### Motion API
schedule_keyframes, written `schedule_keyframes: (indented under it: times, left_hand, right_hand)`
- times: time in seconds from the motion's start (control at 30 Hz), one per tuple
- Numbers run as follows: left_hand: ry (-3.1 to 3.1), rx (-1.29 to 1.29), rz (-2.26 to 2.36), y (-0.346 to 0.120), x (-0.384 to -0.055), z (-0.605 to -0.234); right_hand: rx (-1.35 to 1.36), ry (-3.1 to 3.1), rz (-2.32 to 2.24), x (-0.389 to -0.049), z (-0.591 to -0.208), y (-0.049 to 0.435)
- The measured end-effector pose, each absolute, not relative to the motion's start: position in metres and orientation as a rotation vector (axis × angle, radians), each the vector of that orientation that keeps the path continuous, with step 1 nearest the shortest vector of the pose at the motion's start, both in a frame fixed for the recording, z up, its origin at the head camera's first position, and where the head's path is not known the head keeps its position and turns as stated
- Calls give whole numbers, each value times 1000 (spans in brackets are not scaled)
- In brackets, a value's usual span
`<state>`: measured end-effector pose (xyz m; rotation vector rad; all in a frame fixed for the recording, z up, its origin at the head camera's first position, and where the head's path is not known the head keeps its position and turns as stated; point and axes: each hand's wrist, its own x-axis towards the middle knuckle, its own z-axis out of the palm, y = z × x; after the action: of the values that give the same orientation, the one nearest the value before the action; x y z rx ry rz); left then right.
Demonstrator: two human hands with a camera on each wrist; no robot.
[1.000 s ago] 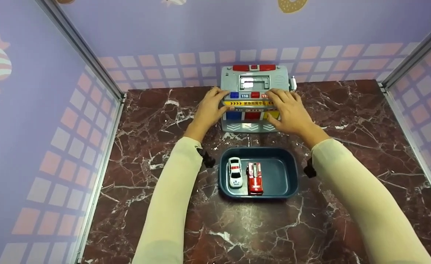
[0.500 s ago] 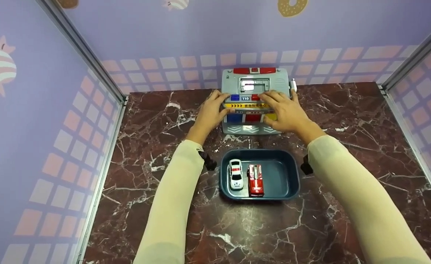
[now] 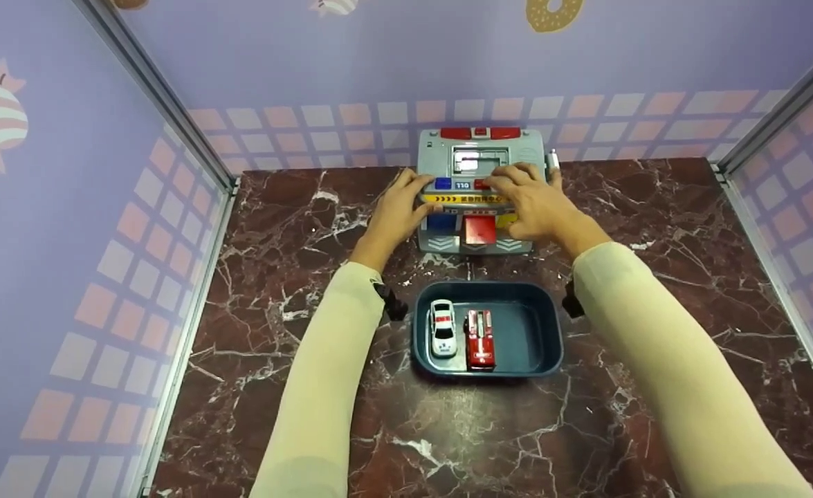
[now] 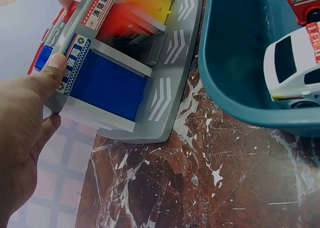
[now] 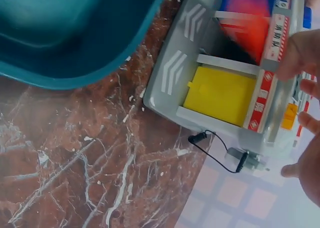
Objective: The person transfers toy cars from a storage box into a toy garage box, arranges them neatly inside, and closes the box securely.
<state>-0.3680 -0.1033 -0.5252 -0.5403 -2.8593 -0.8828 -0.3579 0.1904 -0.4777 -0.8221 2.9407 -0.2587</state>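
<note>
A grey toy garage [image 3: 435, 155] with blue, red and yellow doors stands against the back wall. My left hand [image 3: 398, 211] grips its upper front left corner, fingers on top near the blue button [image 4: 44, 57] and thumb at the front. With extended fingers, my right hand [image 3: 534, 207] presses at the red button [image 3: 480, 184] on the roof's front edge. The red door [image 3: 480, 230] is swung outward and blurred in both wrist views. The blue door [image 4: 107, 85] and the yellow door [image 5: 220, 95] are down. Part of the roof's right side is hidden under my right hand.
In front of the garage sits a dark teal tray [image 3: 557, 332], with a white toy police car [image 3: 443, 328] and a red toy fire truck [image 3: 481, 342] inside. A black cord [image 5: 216, 160] hangs at the garage's right side. Walls stand left, right and behind.
The red door has swung out from its down position. My right hand has shifted left along the roof, from near the right-hand button to the red one. My left hand stays put.
</note>
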Motion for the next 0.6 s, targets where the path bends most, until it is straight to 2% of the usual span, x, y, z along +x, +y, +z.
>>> schedule_keyframes:
  times: [0.6]
  left_hand:
    - [-2848,-539,-913,-104,-367,-525]
  right_hand:
    - [-802,2934,-275,-348,-488,201]
